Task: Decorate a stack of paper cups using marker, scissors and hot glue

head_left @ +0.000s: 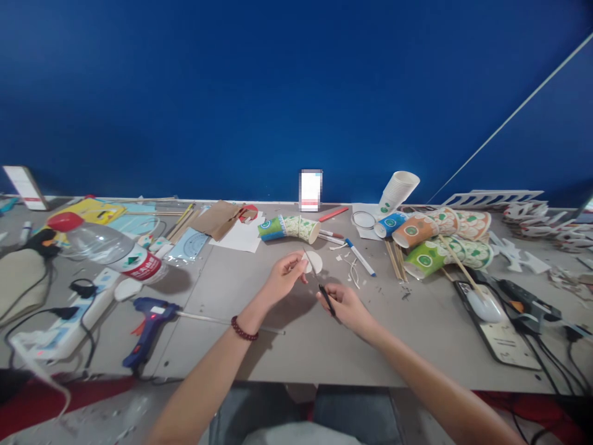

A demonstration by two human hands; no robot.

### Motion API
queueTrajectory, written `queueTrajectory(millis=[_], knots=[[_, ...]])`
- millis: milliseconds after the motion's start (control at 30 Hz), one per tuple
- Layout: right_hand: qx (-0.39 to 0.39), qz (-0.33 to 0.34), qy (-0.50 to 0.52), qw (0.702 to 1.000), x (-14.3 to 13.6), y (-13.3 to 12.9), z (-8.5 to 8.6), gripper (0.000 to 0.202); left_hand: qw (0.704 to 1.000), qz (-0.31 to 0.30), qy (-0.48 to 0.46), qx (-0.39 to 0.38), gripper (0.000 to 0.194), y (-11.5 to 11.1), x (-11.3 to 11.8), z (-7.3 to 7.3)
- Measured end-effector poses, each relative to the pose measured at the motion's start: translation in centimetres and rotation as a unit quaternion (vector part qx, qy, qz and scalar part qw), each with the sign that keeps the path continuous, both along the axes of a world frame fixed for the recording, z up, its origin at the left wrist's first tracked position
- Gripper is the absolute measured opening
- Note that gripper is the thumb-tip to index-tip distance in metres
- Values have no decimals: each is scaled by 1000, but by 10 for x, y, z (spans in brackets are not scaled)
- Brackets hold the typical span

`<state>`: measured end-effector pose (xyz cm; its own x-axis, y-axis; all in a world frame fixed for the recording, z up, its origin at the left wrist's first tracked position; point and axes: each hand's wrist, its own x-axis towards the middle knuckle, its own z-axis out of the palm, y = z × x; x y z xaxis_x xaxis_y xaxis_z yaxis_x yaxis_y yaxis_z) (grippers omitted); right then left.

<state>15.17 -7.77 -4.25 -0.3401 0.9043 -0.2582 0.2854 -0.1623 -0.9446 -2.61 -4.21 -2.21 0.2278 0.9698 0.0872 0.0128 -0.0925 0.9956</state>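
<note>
A round white paper disc is pinched between the thumb and fingers of my left hand, above the middle of the table. My right hand grips the black handles of a pair of scissors. The scissor blades point up and left, and they lie across the disc's left part; whether they cut into it I cannot tell. Just beyond my hands, joined paper cups lie on their side. A blue-and-white marker and curled white paper scraps lie right of the disc.
On the left are a blue glue gun, a power strip and a large plastic bottle. More joined cups, a black glue gun and a tray occupy the right. A phone stands against the blue wall.
</note>
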Motion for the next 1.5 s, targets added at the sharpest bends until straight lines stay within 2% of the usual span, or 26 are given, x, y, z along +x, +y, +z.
queueTrajectory(millis=[133,700,867,1033,1167,1267,1500], knots=[[-1,-5,-6,1000,1,0,3,40,999,-15,-27,-34,36,-1,1,0],[-4,-19,-18,1000,5,5,-2,46,997,4,-44,-65,36,-1,1,-1],[-37,-38,1,999,5,6,-9,43,996,15,-50,-72,36,0,2,-4],[15,-105,62,992,7,9,-11,38,994,39,-63,-77,34,1,3,-4],[46,-160,79,983,9,14,-10,42,997,1,-24,-79,34,-3,4,-2],[26,-153,100,983,9,18,-11,49,997,-37,18,-71,34,-7,7,0],[-19,-132,113,985,11,22,-12,48,990,-97,7,-101,32,-10,10,0]])
